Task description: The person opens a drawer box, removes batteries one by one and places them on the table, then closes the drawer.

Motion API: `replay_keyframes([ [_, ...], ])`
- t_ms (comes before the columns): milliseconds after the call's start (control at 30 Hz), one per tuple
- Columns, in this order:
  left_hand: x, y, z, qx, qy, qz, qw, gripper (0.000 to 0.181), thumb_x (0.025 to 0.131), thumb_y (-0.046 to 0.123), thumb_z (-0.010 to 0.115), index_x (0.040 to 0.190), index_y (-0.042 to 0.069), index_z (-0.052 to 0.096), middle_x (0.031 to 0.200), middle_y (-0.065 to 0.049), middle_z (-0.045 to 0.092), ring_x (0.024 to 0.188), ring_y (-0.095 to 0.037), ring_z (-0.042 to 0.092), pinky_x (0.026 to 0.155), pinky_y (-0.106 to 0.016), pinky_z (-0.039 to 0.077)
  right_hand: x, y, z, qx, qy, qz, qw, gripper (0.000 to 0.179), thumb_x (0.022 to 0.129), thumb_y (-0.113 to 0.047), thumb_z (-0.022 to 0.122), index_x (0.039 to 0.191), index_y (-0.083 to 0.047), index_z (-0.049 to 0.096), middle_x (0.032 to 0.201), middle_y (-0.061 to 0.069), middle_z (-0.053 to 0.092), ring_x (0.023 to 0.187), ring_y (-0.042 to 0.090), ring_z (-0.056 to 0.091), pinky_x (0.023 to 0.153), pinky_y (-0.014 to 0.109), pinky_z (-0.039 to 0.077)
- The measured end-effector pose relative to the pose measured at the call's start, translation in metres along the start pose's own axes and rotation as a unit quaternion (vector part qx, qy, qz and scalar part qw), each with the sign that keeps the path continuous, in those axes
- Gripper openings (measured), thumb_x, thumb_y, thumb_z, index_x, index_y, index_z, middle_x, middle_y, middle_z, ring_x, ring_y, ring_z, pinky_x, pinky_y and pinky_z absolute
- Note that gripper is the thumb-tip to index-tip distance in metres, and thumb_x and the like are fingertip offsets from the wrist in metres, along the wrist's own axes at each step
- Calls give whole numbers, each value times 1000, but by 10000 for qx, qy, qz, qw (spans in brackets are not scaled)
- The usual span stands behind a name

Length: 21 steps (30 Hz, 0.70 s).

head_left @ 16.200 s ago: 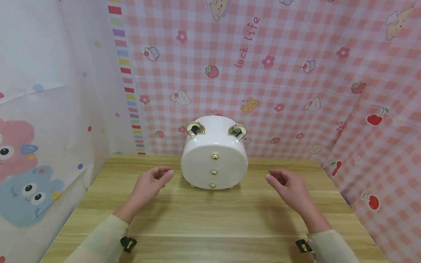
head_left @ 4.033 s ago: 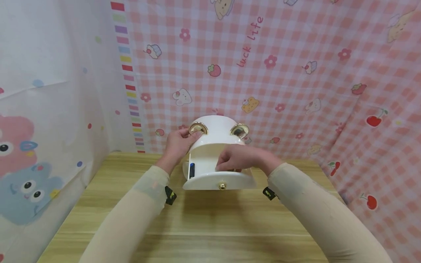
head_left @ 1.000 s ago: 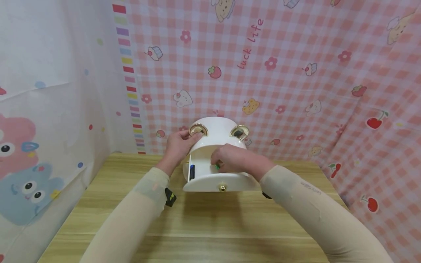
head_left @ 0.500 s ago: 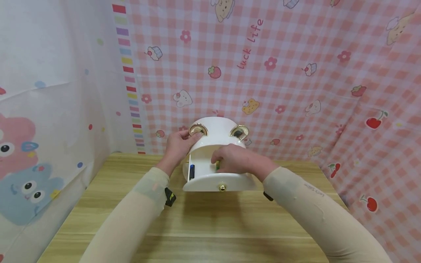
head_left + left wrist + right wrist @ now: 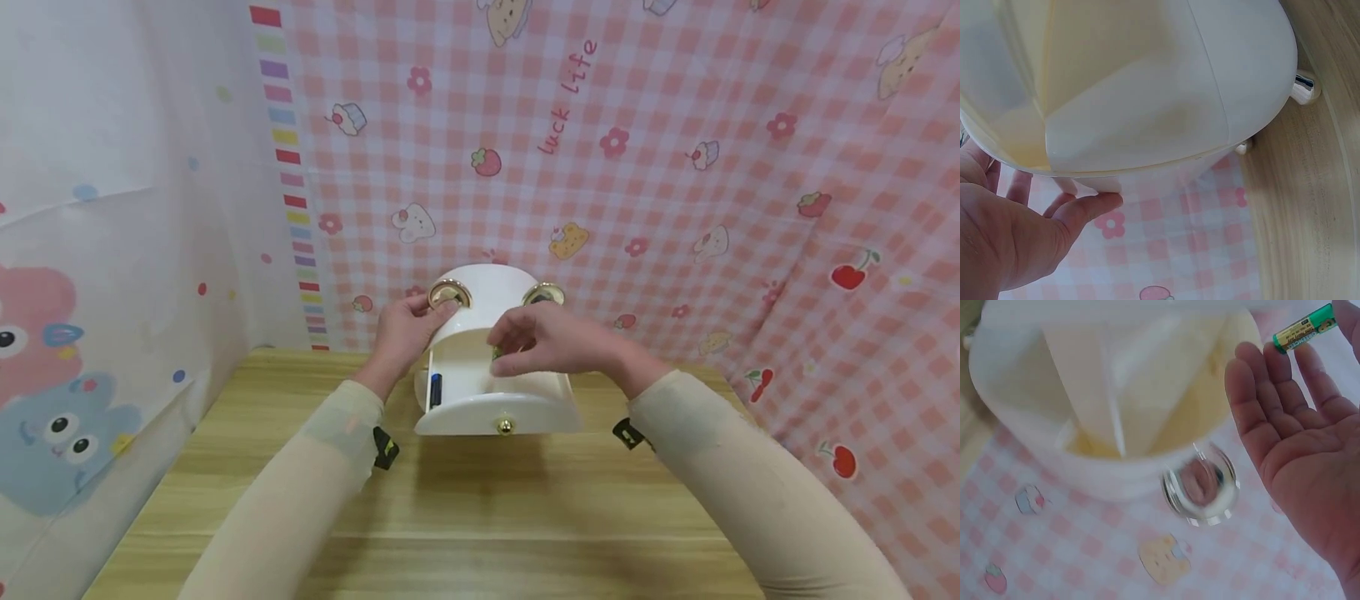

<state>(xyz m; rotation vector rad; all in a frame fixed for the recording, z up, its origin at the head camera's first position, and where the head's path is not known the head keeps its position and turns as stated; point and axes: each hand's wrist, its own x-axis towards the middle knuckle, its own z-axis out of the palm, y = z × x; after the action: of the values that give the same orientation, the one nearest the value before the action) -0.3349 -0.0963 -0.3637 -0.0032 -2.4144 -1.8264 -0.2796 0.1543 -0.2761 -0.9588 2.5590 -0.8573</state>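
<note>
In the head view a white drawer box [image 5: 487, 283] with round gold ears stands at the table's back, its top front swung down as an open compartment. My left hand [image 5: 405, 333] grips the box at its left gold ear [image 5: 450, 293], thumb in front; the left wrist view shows the thumb against the outer wall. Above the compartment, my right hand [image 5: 551, 342] pinches a green and gold battery [image 5: 1304, 328] between thumb and fingers. A dark cylinder with a blue end [image 5: 437, 390] lies at the compartment's left side. Its exact kind is too small to tell.
The wooden table [image 5: 420, 533] extends in front of the box. A pink checked cloth [image 5: 675, 192] hangs close behind and to the right; a white printed cloth [image 5: 112, 275] hangs on the left. A gold knob [image 5: 506, 426] sticks out from the lowered front.
At first the box was shut and both hands were apart from it. The compartment was opened. In the last half second my right hand rose from inside it with the battery; my left stayed.
</note>
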Motion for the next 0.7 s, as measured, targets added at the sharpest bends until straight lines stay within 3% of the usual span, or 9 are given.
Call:
replay_keyframes([
  [233, 0, 1, -1, -72, -9, 2, 10000, 49, 96, 44, 81, 132, 11, 76, 127, -13, 78, 91, -13, 71, 76, -21, 57, -23, 7, -24, -96, 778, 150, 9968, 50, 94, -26, 85, 134, -4, 65, 125, 10, 73, 120, 29, 70, 106, 46, 59],
  [433, -1, 1, 0, -76, -1, -15, 10000, 49, 96, 44, 81, 133, 11, 76, 129, -12, 77, 97, -16, 71, 79, -22, 58, -47, 23, -40, -492, 1434, 721, 9858, 63, 91, -28, 87, 145, -9, 59, 138, 14, 69, 127, 36, 65, 109, 53, 56],
  [700, -3, 3, -1, -86, 7, -18, 10000, 49, 97, 42, 81, 134, 10, 75, 129, -13, 77, 100, -19, 73, 82, -25, 59, -68, 58, -46, -1230, 1649, 1027, 9732, 65, 92, -22, 86, 148, -11, 55, 139, 18, 69, 126, 44, 66, 105, 60, 57],
])
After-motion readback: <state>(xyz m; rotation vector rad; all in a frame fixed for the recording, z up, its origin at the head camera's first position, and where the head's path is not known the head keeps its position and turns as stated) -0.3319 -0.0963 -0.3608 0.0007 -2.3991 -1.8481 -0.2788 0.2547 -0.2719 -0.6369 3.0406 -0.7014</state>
